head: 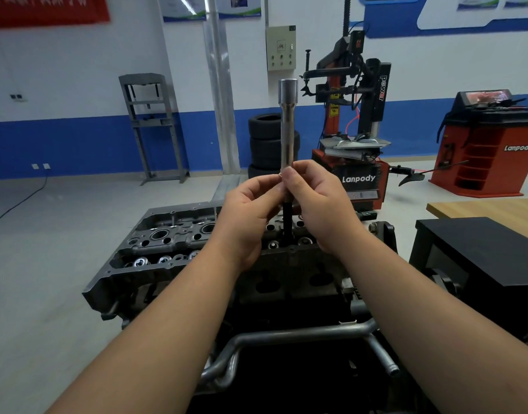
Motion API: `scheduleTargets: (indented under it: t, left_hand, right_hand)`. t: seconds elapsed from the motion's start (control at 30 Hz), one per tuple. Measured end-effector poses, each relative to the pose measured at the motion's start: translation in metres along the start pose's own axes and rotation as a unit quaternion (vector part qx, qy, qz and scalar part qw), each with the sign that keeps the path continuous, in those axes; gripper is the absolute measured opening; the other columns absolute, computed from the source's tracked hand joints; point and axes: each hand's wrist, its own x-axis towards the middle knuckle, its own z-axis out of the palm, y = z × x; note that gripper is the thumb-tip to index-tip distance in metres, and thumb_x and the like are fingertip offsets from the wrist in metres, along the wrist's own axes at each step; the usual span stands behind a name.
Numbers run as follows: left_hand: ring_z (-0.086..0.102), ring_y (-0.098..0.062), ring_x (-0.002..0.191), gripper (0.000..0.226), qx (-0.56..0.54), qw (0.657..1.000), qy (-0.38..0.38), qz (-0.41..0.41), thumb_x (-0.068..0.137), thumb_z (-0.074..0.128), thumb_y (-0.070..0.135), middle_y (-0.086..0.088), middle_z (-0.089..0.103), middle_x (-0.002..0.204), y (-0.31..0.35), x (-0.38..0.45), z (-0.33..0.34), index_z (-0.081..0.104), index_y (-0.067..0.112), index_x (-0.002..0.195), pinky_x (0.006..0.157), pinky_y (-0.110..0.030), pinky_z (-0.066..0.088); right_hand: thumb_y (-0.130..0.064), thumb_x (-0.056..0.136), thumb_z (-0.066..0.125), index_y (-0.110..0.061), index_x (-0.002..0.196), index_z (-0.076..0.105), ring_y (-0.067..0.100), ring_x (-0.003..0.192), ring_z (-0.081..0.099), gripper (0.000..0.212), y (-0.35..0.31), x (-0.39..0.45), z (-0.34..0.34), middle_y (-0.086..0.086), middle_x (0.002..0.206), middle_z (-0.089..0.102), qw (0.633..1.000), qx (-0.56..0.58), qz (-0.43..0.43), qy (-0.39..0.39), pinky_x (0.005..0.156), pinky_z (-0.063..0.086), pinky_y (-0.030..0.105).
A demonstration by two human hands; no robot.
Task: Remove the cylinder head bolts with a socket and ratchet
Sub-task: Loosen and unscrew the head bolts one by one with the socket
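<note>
Both hands raised over cyl head [179, 237], L hand [245, 216] & R hand [319, 204] grip pinching upright socket ext [287, 124]

Long socket [287, 121]: bright metal, showing a smooth satin sheen. Rod [287, 216] below it: looking matt black. Cylinder head [173, 234]: rough grey cast metal, giving off a dull look. Near pipes [301, 334]: smooth silvery metal. Bench [481, 206] at far right: pale wood, matt. Box [478, 249] at right: reading smooth matt black.

left grip [251, 210] and right grip [319, 201] raised, fingertips pinching
</note>
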Motion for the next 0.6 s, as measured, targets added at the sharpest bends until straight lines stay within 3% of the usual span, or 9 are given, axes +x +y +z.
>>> scheduleTargets:
  t: [0.1,0.2,0.33,0.6]
  left_hand:
    - [0.074,-0.017,0.105,0.02,-0.011,1.0,-0.002,-0.013,0.104,0.054,0.016,-0.001,0.079,0.107,-0.0002,0.0017,-0.0006,0.072,0.019,0.112,0.089,-0.029,0.057]
    - [0.075,-0.013,0.098,0.014,-0.009,1.0,0.001,-0.001,0.1,0.061,0.017,0.001,0.079,0.101,-0.0006,0.0014,-0.0006,0.073,0.019,0.108,0.081,-0.023,0.058]
    - [0.074,-0.007,0.087,0.009,0.02,1.0,0.006,0.015,0.094,0.07,0.021,0.004,0.079,0.095,-0.0027,0.0001,-0.0006,0.071,0.019,0.102,0.071,-0.017,0.056]
    - [0.074,-0.016,0.104,0.018,-0.017,1.0,-0.006,-0.01,0.103,0.056,0.017,-0.001,0.079,0.106,-0.0013,0.0021,-0.0002,0.073,0.019,0.11,0.085,-0.027,0.057]
  right_hand:
    - [-0.034,0.104,0.049,-0.025,0.109,0.068,0.006,0.093,0.066,0.022,0.0003,0.0001,-0.0002,-0.008,0.095,0.071,1.0,-0.001,0.001,-0.004,0.079,0.054,0.024]
    - [-0.034,0.103,0.049,-0.026,0.108,0.069,0.009,0.096,0.068,0.022,0.0001,-0.0001,0.001,-0.007,0.096,0.072,1.0,0.013,-0.005,-0.01,0.085,0.057,0.03]
    - [-0.04,0.098,0.058,-0.025,0.108,0.06,0.009,0.09,0.07,0.018,0.0003,-0.0005,0.0019,-0.01,0.089,0.071,1.0,0.021,-0.01,-0.004,0.077,0.057,0.025]
    - [-0.034,0.105,0.047,-0.025,0.106,0.069,0.007,0.092,0.067,0.024,-0.0008,-0.0003,-0.0003,-0.008,0.093,0.071,1.0,0.002,-0.004,-0.006,0.08,0.055,0.027]
